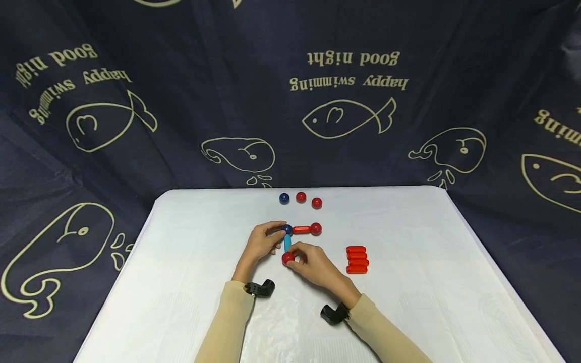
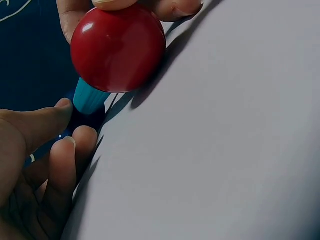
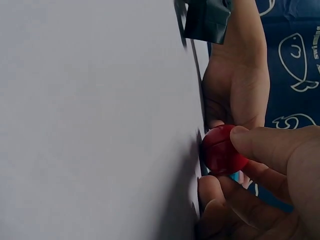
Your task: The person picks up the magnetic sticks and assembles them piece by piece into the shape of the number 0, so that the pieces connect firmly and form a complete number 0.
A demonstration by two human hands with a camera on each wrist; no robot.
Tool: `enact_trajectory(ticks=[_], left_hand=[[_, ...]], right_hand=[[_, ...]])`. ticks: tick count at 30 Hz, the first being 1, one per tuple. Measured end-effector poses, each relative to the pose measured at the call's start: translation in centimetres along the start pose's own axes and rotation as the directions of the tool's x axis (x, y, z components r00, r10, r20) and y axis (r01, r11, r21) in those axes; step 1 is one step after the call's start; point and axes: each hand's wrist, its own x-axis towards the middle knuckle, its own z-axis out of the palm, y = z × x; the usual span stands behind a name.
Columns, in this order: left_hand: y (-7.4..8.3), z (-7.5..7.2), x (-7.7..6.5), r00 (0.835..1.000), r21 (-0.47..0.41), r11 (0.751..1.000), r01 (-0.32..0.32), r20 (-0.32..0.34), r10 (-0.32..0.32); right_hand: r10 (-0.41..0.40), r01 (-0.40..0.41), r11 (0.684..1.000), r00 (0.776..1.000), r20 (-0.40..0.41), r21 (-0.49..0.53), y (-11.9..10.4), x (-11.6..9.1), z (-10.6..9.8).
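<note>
My left hand (image 1: 262,243) pinches a dark blue ball (image 1: 287,229) between thumb and fingers. From that ball a light blue rod (image 1: 288,243) runs toward me, and a red rod (image 1: 301,230) runs right to a red ball (image 1: 315,229). At the near end of the light blue rod sits another red ball (image 1: 288,258), which my right hand (image 1: 315,263) grips with thumb and fingers. Close up in the left wrist view, this red ball (image 2: 118,49) meets the light blue rod (image 2: 90,97). The right wrist view shows my thumb pressed on the ball (image 3: 223,150).
Behind the joined pieces lie a loose dark blue ball (image 1: 284,198) and two red balls (image 1: 301,197). Several red rods (image 1: 357,259) lie stacked in a column to the right. A dark curtain with fish drawings (image 1: 349,118) hangs behind the white table (image 1: 190,282).
</note>
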Motion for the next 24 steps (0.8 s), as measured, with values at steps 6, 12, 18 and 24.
enact_trajectory(ticks=[6, 12, 18, 24], left_hand=[[0.0, -0.2, 0.0, 1.0, -0.034, 0.999, 0.012, 0.01, -0.012], [0.1, -0.7, 0.0, 0.999, -0.116, 0.993, 0.018, 0.047, -0.013], [0.1, -1.1, -0.5, 0.996, -0.132, 0.99, 0.058, 0.081, -0.047], [0.0, -1.4, -0.6, 0.989, -0.083, 0.995, 0.058, 0.144, -0.046]], right_hand=[[0.005, -0.006, 1.0, 1.0, -0.005, -0.018, 0.1, 0.1, -0.2], [0.023, -0.023, 1.0, 1.0, -0.011, -0.019, 0.4, 0.7, -0.4], [0.05, -0.05, 0.999, 0.999, -0.016, -0.009, 0.8, 1.4, -0.8], [0.054, -0.054, 0.999, 0.998, -0.028, 0.006, 1.2, 2.4, -1.4]])
